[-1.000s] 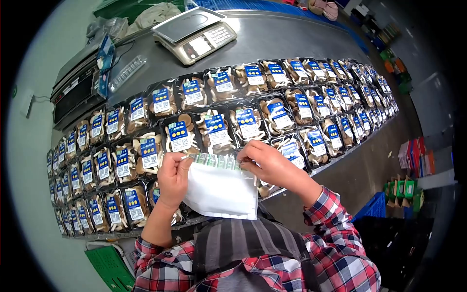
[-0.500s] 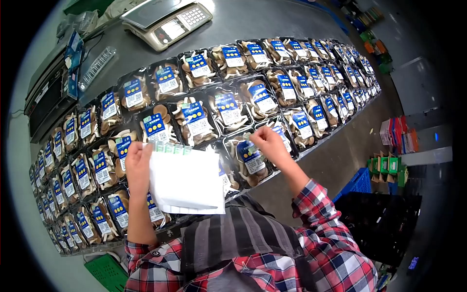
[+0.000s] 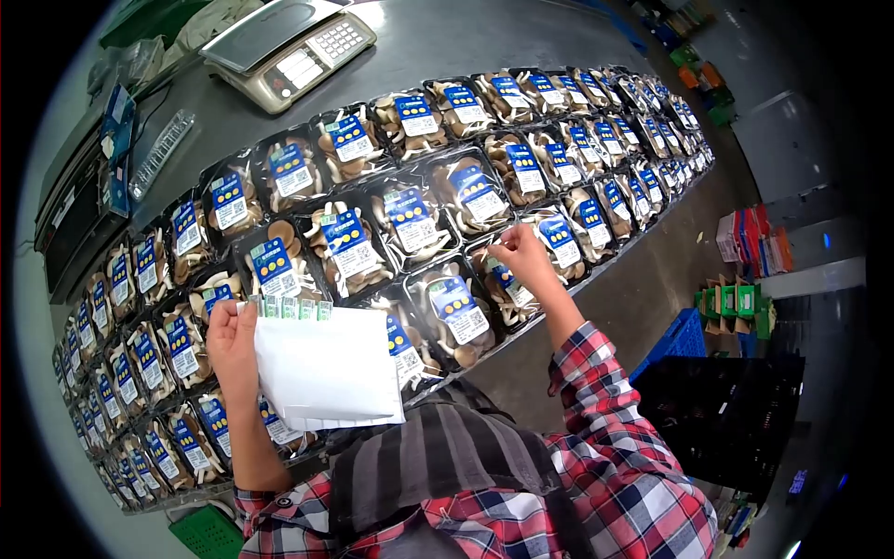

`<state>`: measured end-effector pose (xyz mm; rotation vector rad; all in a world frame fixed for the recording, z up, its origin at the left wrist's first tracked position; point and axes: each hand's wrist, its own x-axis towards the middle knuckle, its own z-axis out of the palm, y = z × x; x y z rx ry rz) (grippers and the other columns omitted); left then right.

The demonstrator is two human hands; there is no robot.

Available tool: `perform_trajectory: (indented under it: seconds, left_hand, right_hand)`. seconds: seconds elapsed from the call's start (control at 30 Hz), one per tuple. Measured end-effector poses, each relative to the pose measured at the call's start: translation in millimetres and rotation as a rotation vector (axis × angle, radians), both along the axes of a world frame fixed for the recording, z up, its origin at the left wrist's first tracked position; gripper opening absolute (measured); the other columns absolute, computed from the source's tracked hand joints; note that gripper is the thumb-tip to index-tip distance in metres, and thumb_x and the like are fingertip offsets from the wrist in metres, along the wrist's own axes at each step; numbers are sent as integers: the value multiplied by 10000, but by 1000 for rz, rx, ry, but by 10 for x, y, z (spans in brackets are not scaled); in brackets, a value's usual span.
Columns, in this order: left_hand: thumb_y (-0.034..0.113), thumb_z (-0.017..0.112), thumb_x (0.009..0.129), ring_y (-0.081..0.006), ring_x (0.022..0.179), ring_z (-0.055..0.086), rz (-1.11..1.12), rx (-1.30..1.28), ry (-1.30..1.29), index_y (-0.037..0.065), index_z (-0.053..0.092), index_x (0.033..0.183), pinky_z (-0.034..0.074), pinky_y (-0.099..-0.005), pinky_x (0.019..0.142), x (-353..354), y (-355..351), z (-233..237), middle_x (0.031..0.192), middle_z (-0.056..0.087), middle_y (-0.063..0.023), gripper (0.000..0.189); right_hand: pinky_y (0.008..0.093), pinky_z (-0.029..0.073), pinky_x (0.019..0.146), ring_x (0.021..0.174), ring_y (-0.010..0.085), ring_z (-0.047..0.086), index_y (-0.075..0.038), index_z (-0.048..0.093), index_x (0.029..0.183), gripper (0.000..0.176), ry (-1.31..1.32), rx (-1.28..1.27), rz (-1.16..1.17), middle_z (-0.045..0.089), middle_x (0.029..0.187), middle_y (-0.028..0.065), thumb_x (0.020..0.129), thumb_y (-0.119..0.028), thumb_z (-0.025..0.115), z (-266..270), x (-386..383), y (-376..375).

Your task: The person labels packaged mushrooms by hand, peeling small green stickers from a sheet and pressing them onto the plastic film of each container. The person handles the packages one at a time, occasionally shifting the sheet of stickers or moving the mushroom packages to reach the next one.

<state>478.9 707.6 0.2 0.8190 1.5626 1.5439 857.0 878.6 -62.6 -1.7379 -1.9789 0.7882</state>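
My left hand (image 3: 234,347) grips a white sheet stack (image 3: 326,368) by its upper left corner, thumb on top. Along the sheet's top edge runs a row of small green-and-white stickers (image 3: 296,308). Fingertips pinched together, my right hand (image 3: 523,256) is over a mushroom pack (image 3: 507,285) near the table's front edge; whether anything is between the fingertips is too small to tell. Just left of it lies another wrapped pack (image 3: 458,310) with a blue-and-white label. Some packs, such as one further back (image 3: 345,240), bear a small green sticker at the label's top.
Rows of wrapped mushroom packs cover the dark table (image 3: 419,37). A scale (image 3: 289,51) stands at the back left, near a clear plastic tray (image 3: 163,154). A green crate (image 3: 207,533) is at the lower left; a blue crate (image 3: 678,340) and dark crates (image 3: 717,410) are at the right.
The view has shifted, so the packs and scale sit further left. My right hand has moved from the pack now left of it to the neighbouring pack on the right. My left hand still holds the sheets.
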Motion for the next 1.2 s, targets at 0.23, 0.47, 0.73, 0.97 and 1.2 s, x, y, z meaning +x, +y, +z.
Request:
perform_trajectory:
  seconds: [0.23,0.47,0.73,0.97,1.2]
  left_hand:
    - [112,528,887,0,576,429,7,25,0,43,466,812,336,-148,513,76,138,52,676,515,30,119]
    - [120,528,886,1,573,442,22,-13,7,58,473,829,339,-143,510,173,314,76,680,522,35,101]
    - [100,532,881,12,541,414,-17,-33,36,48,471,818,316,-143,480,303,644,212,644,514,44,102]
    - [62,532,868,-5,573,470,-47,-27,33,38,482,831,348,-150,496,353,807,168,654,548,18,66]
    - [98,568,857,-23,581,468,-149,-87,164,15,521,836,372,-173,512,486,951,202,656,556,6,98]
  right_hand:
    - [368,452,626,728,285,577,-29,467,932,358,-338,13,53,575,771,115,693,-154,701,117,-118,30]
    - [234,432,661,749,93,495,-18,484,992,335,252,-2,202,527,862,24,734,-93,684,29,-195,994]
    - [268,440,700,788,147,512,-22,482,1019,333,218,-195,522,508,938,62,702,64,537,-34,-688,1648]
    - [403,428,796,963,343,479,-36,512,978,302,-301,373,354,482,984,163,696,74,516,109,-794,1408]
    - [315,461,701,818,225,576,-20,565,1001,276,340,-232,907,556,864,121,767,-146,643,936,-1326,544]
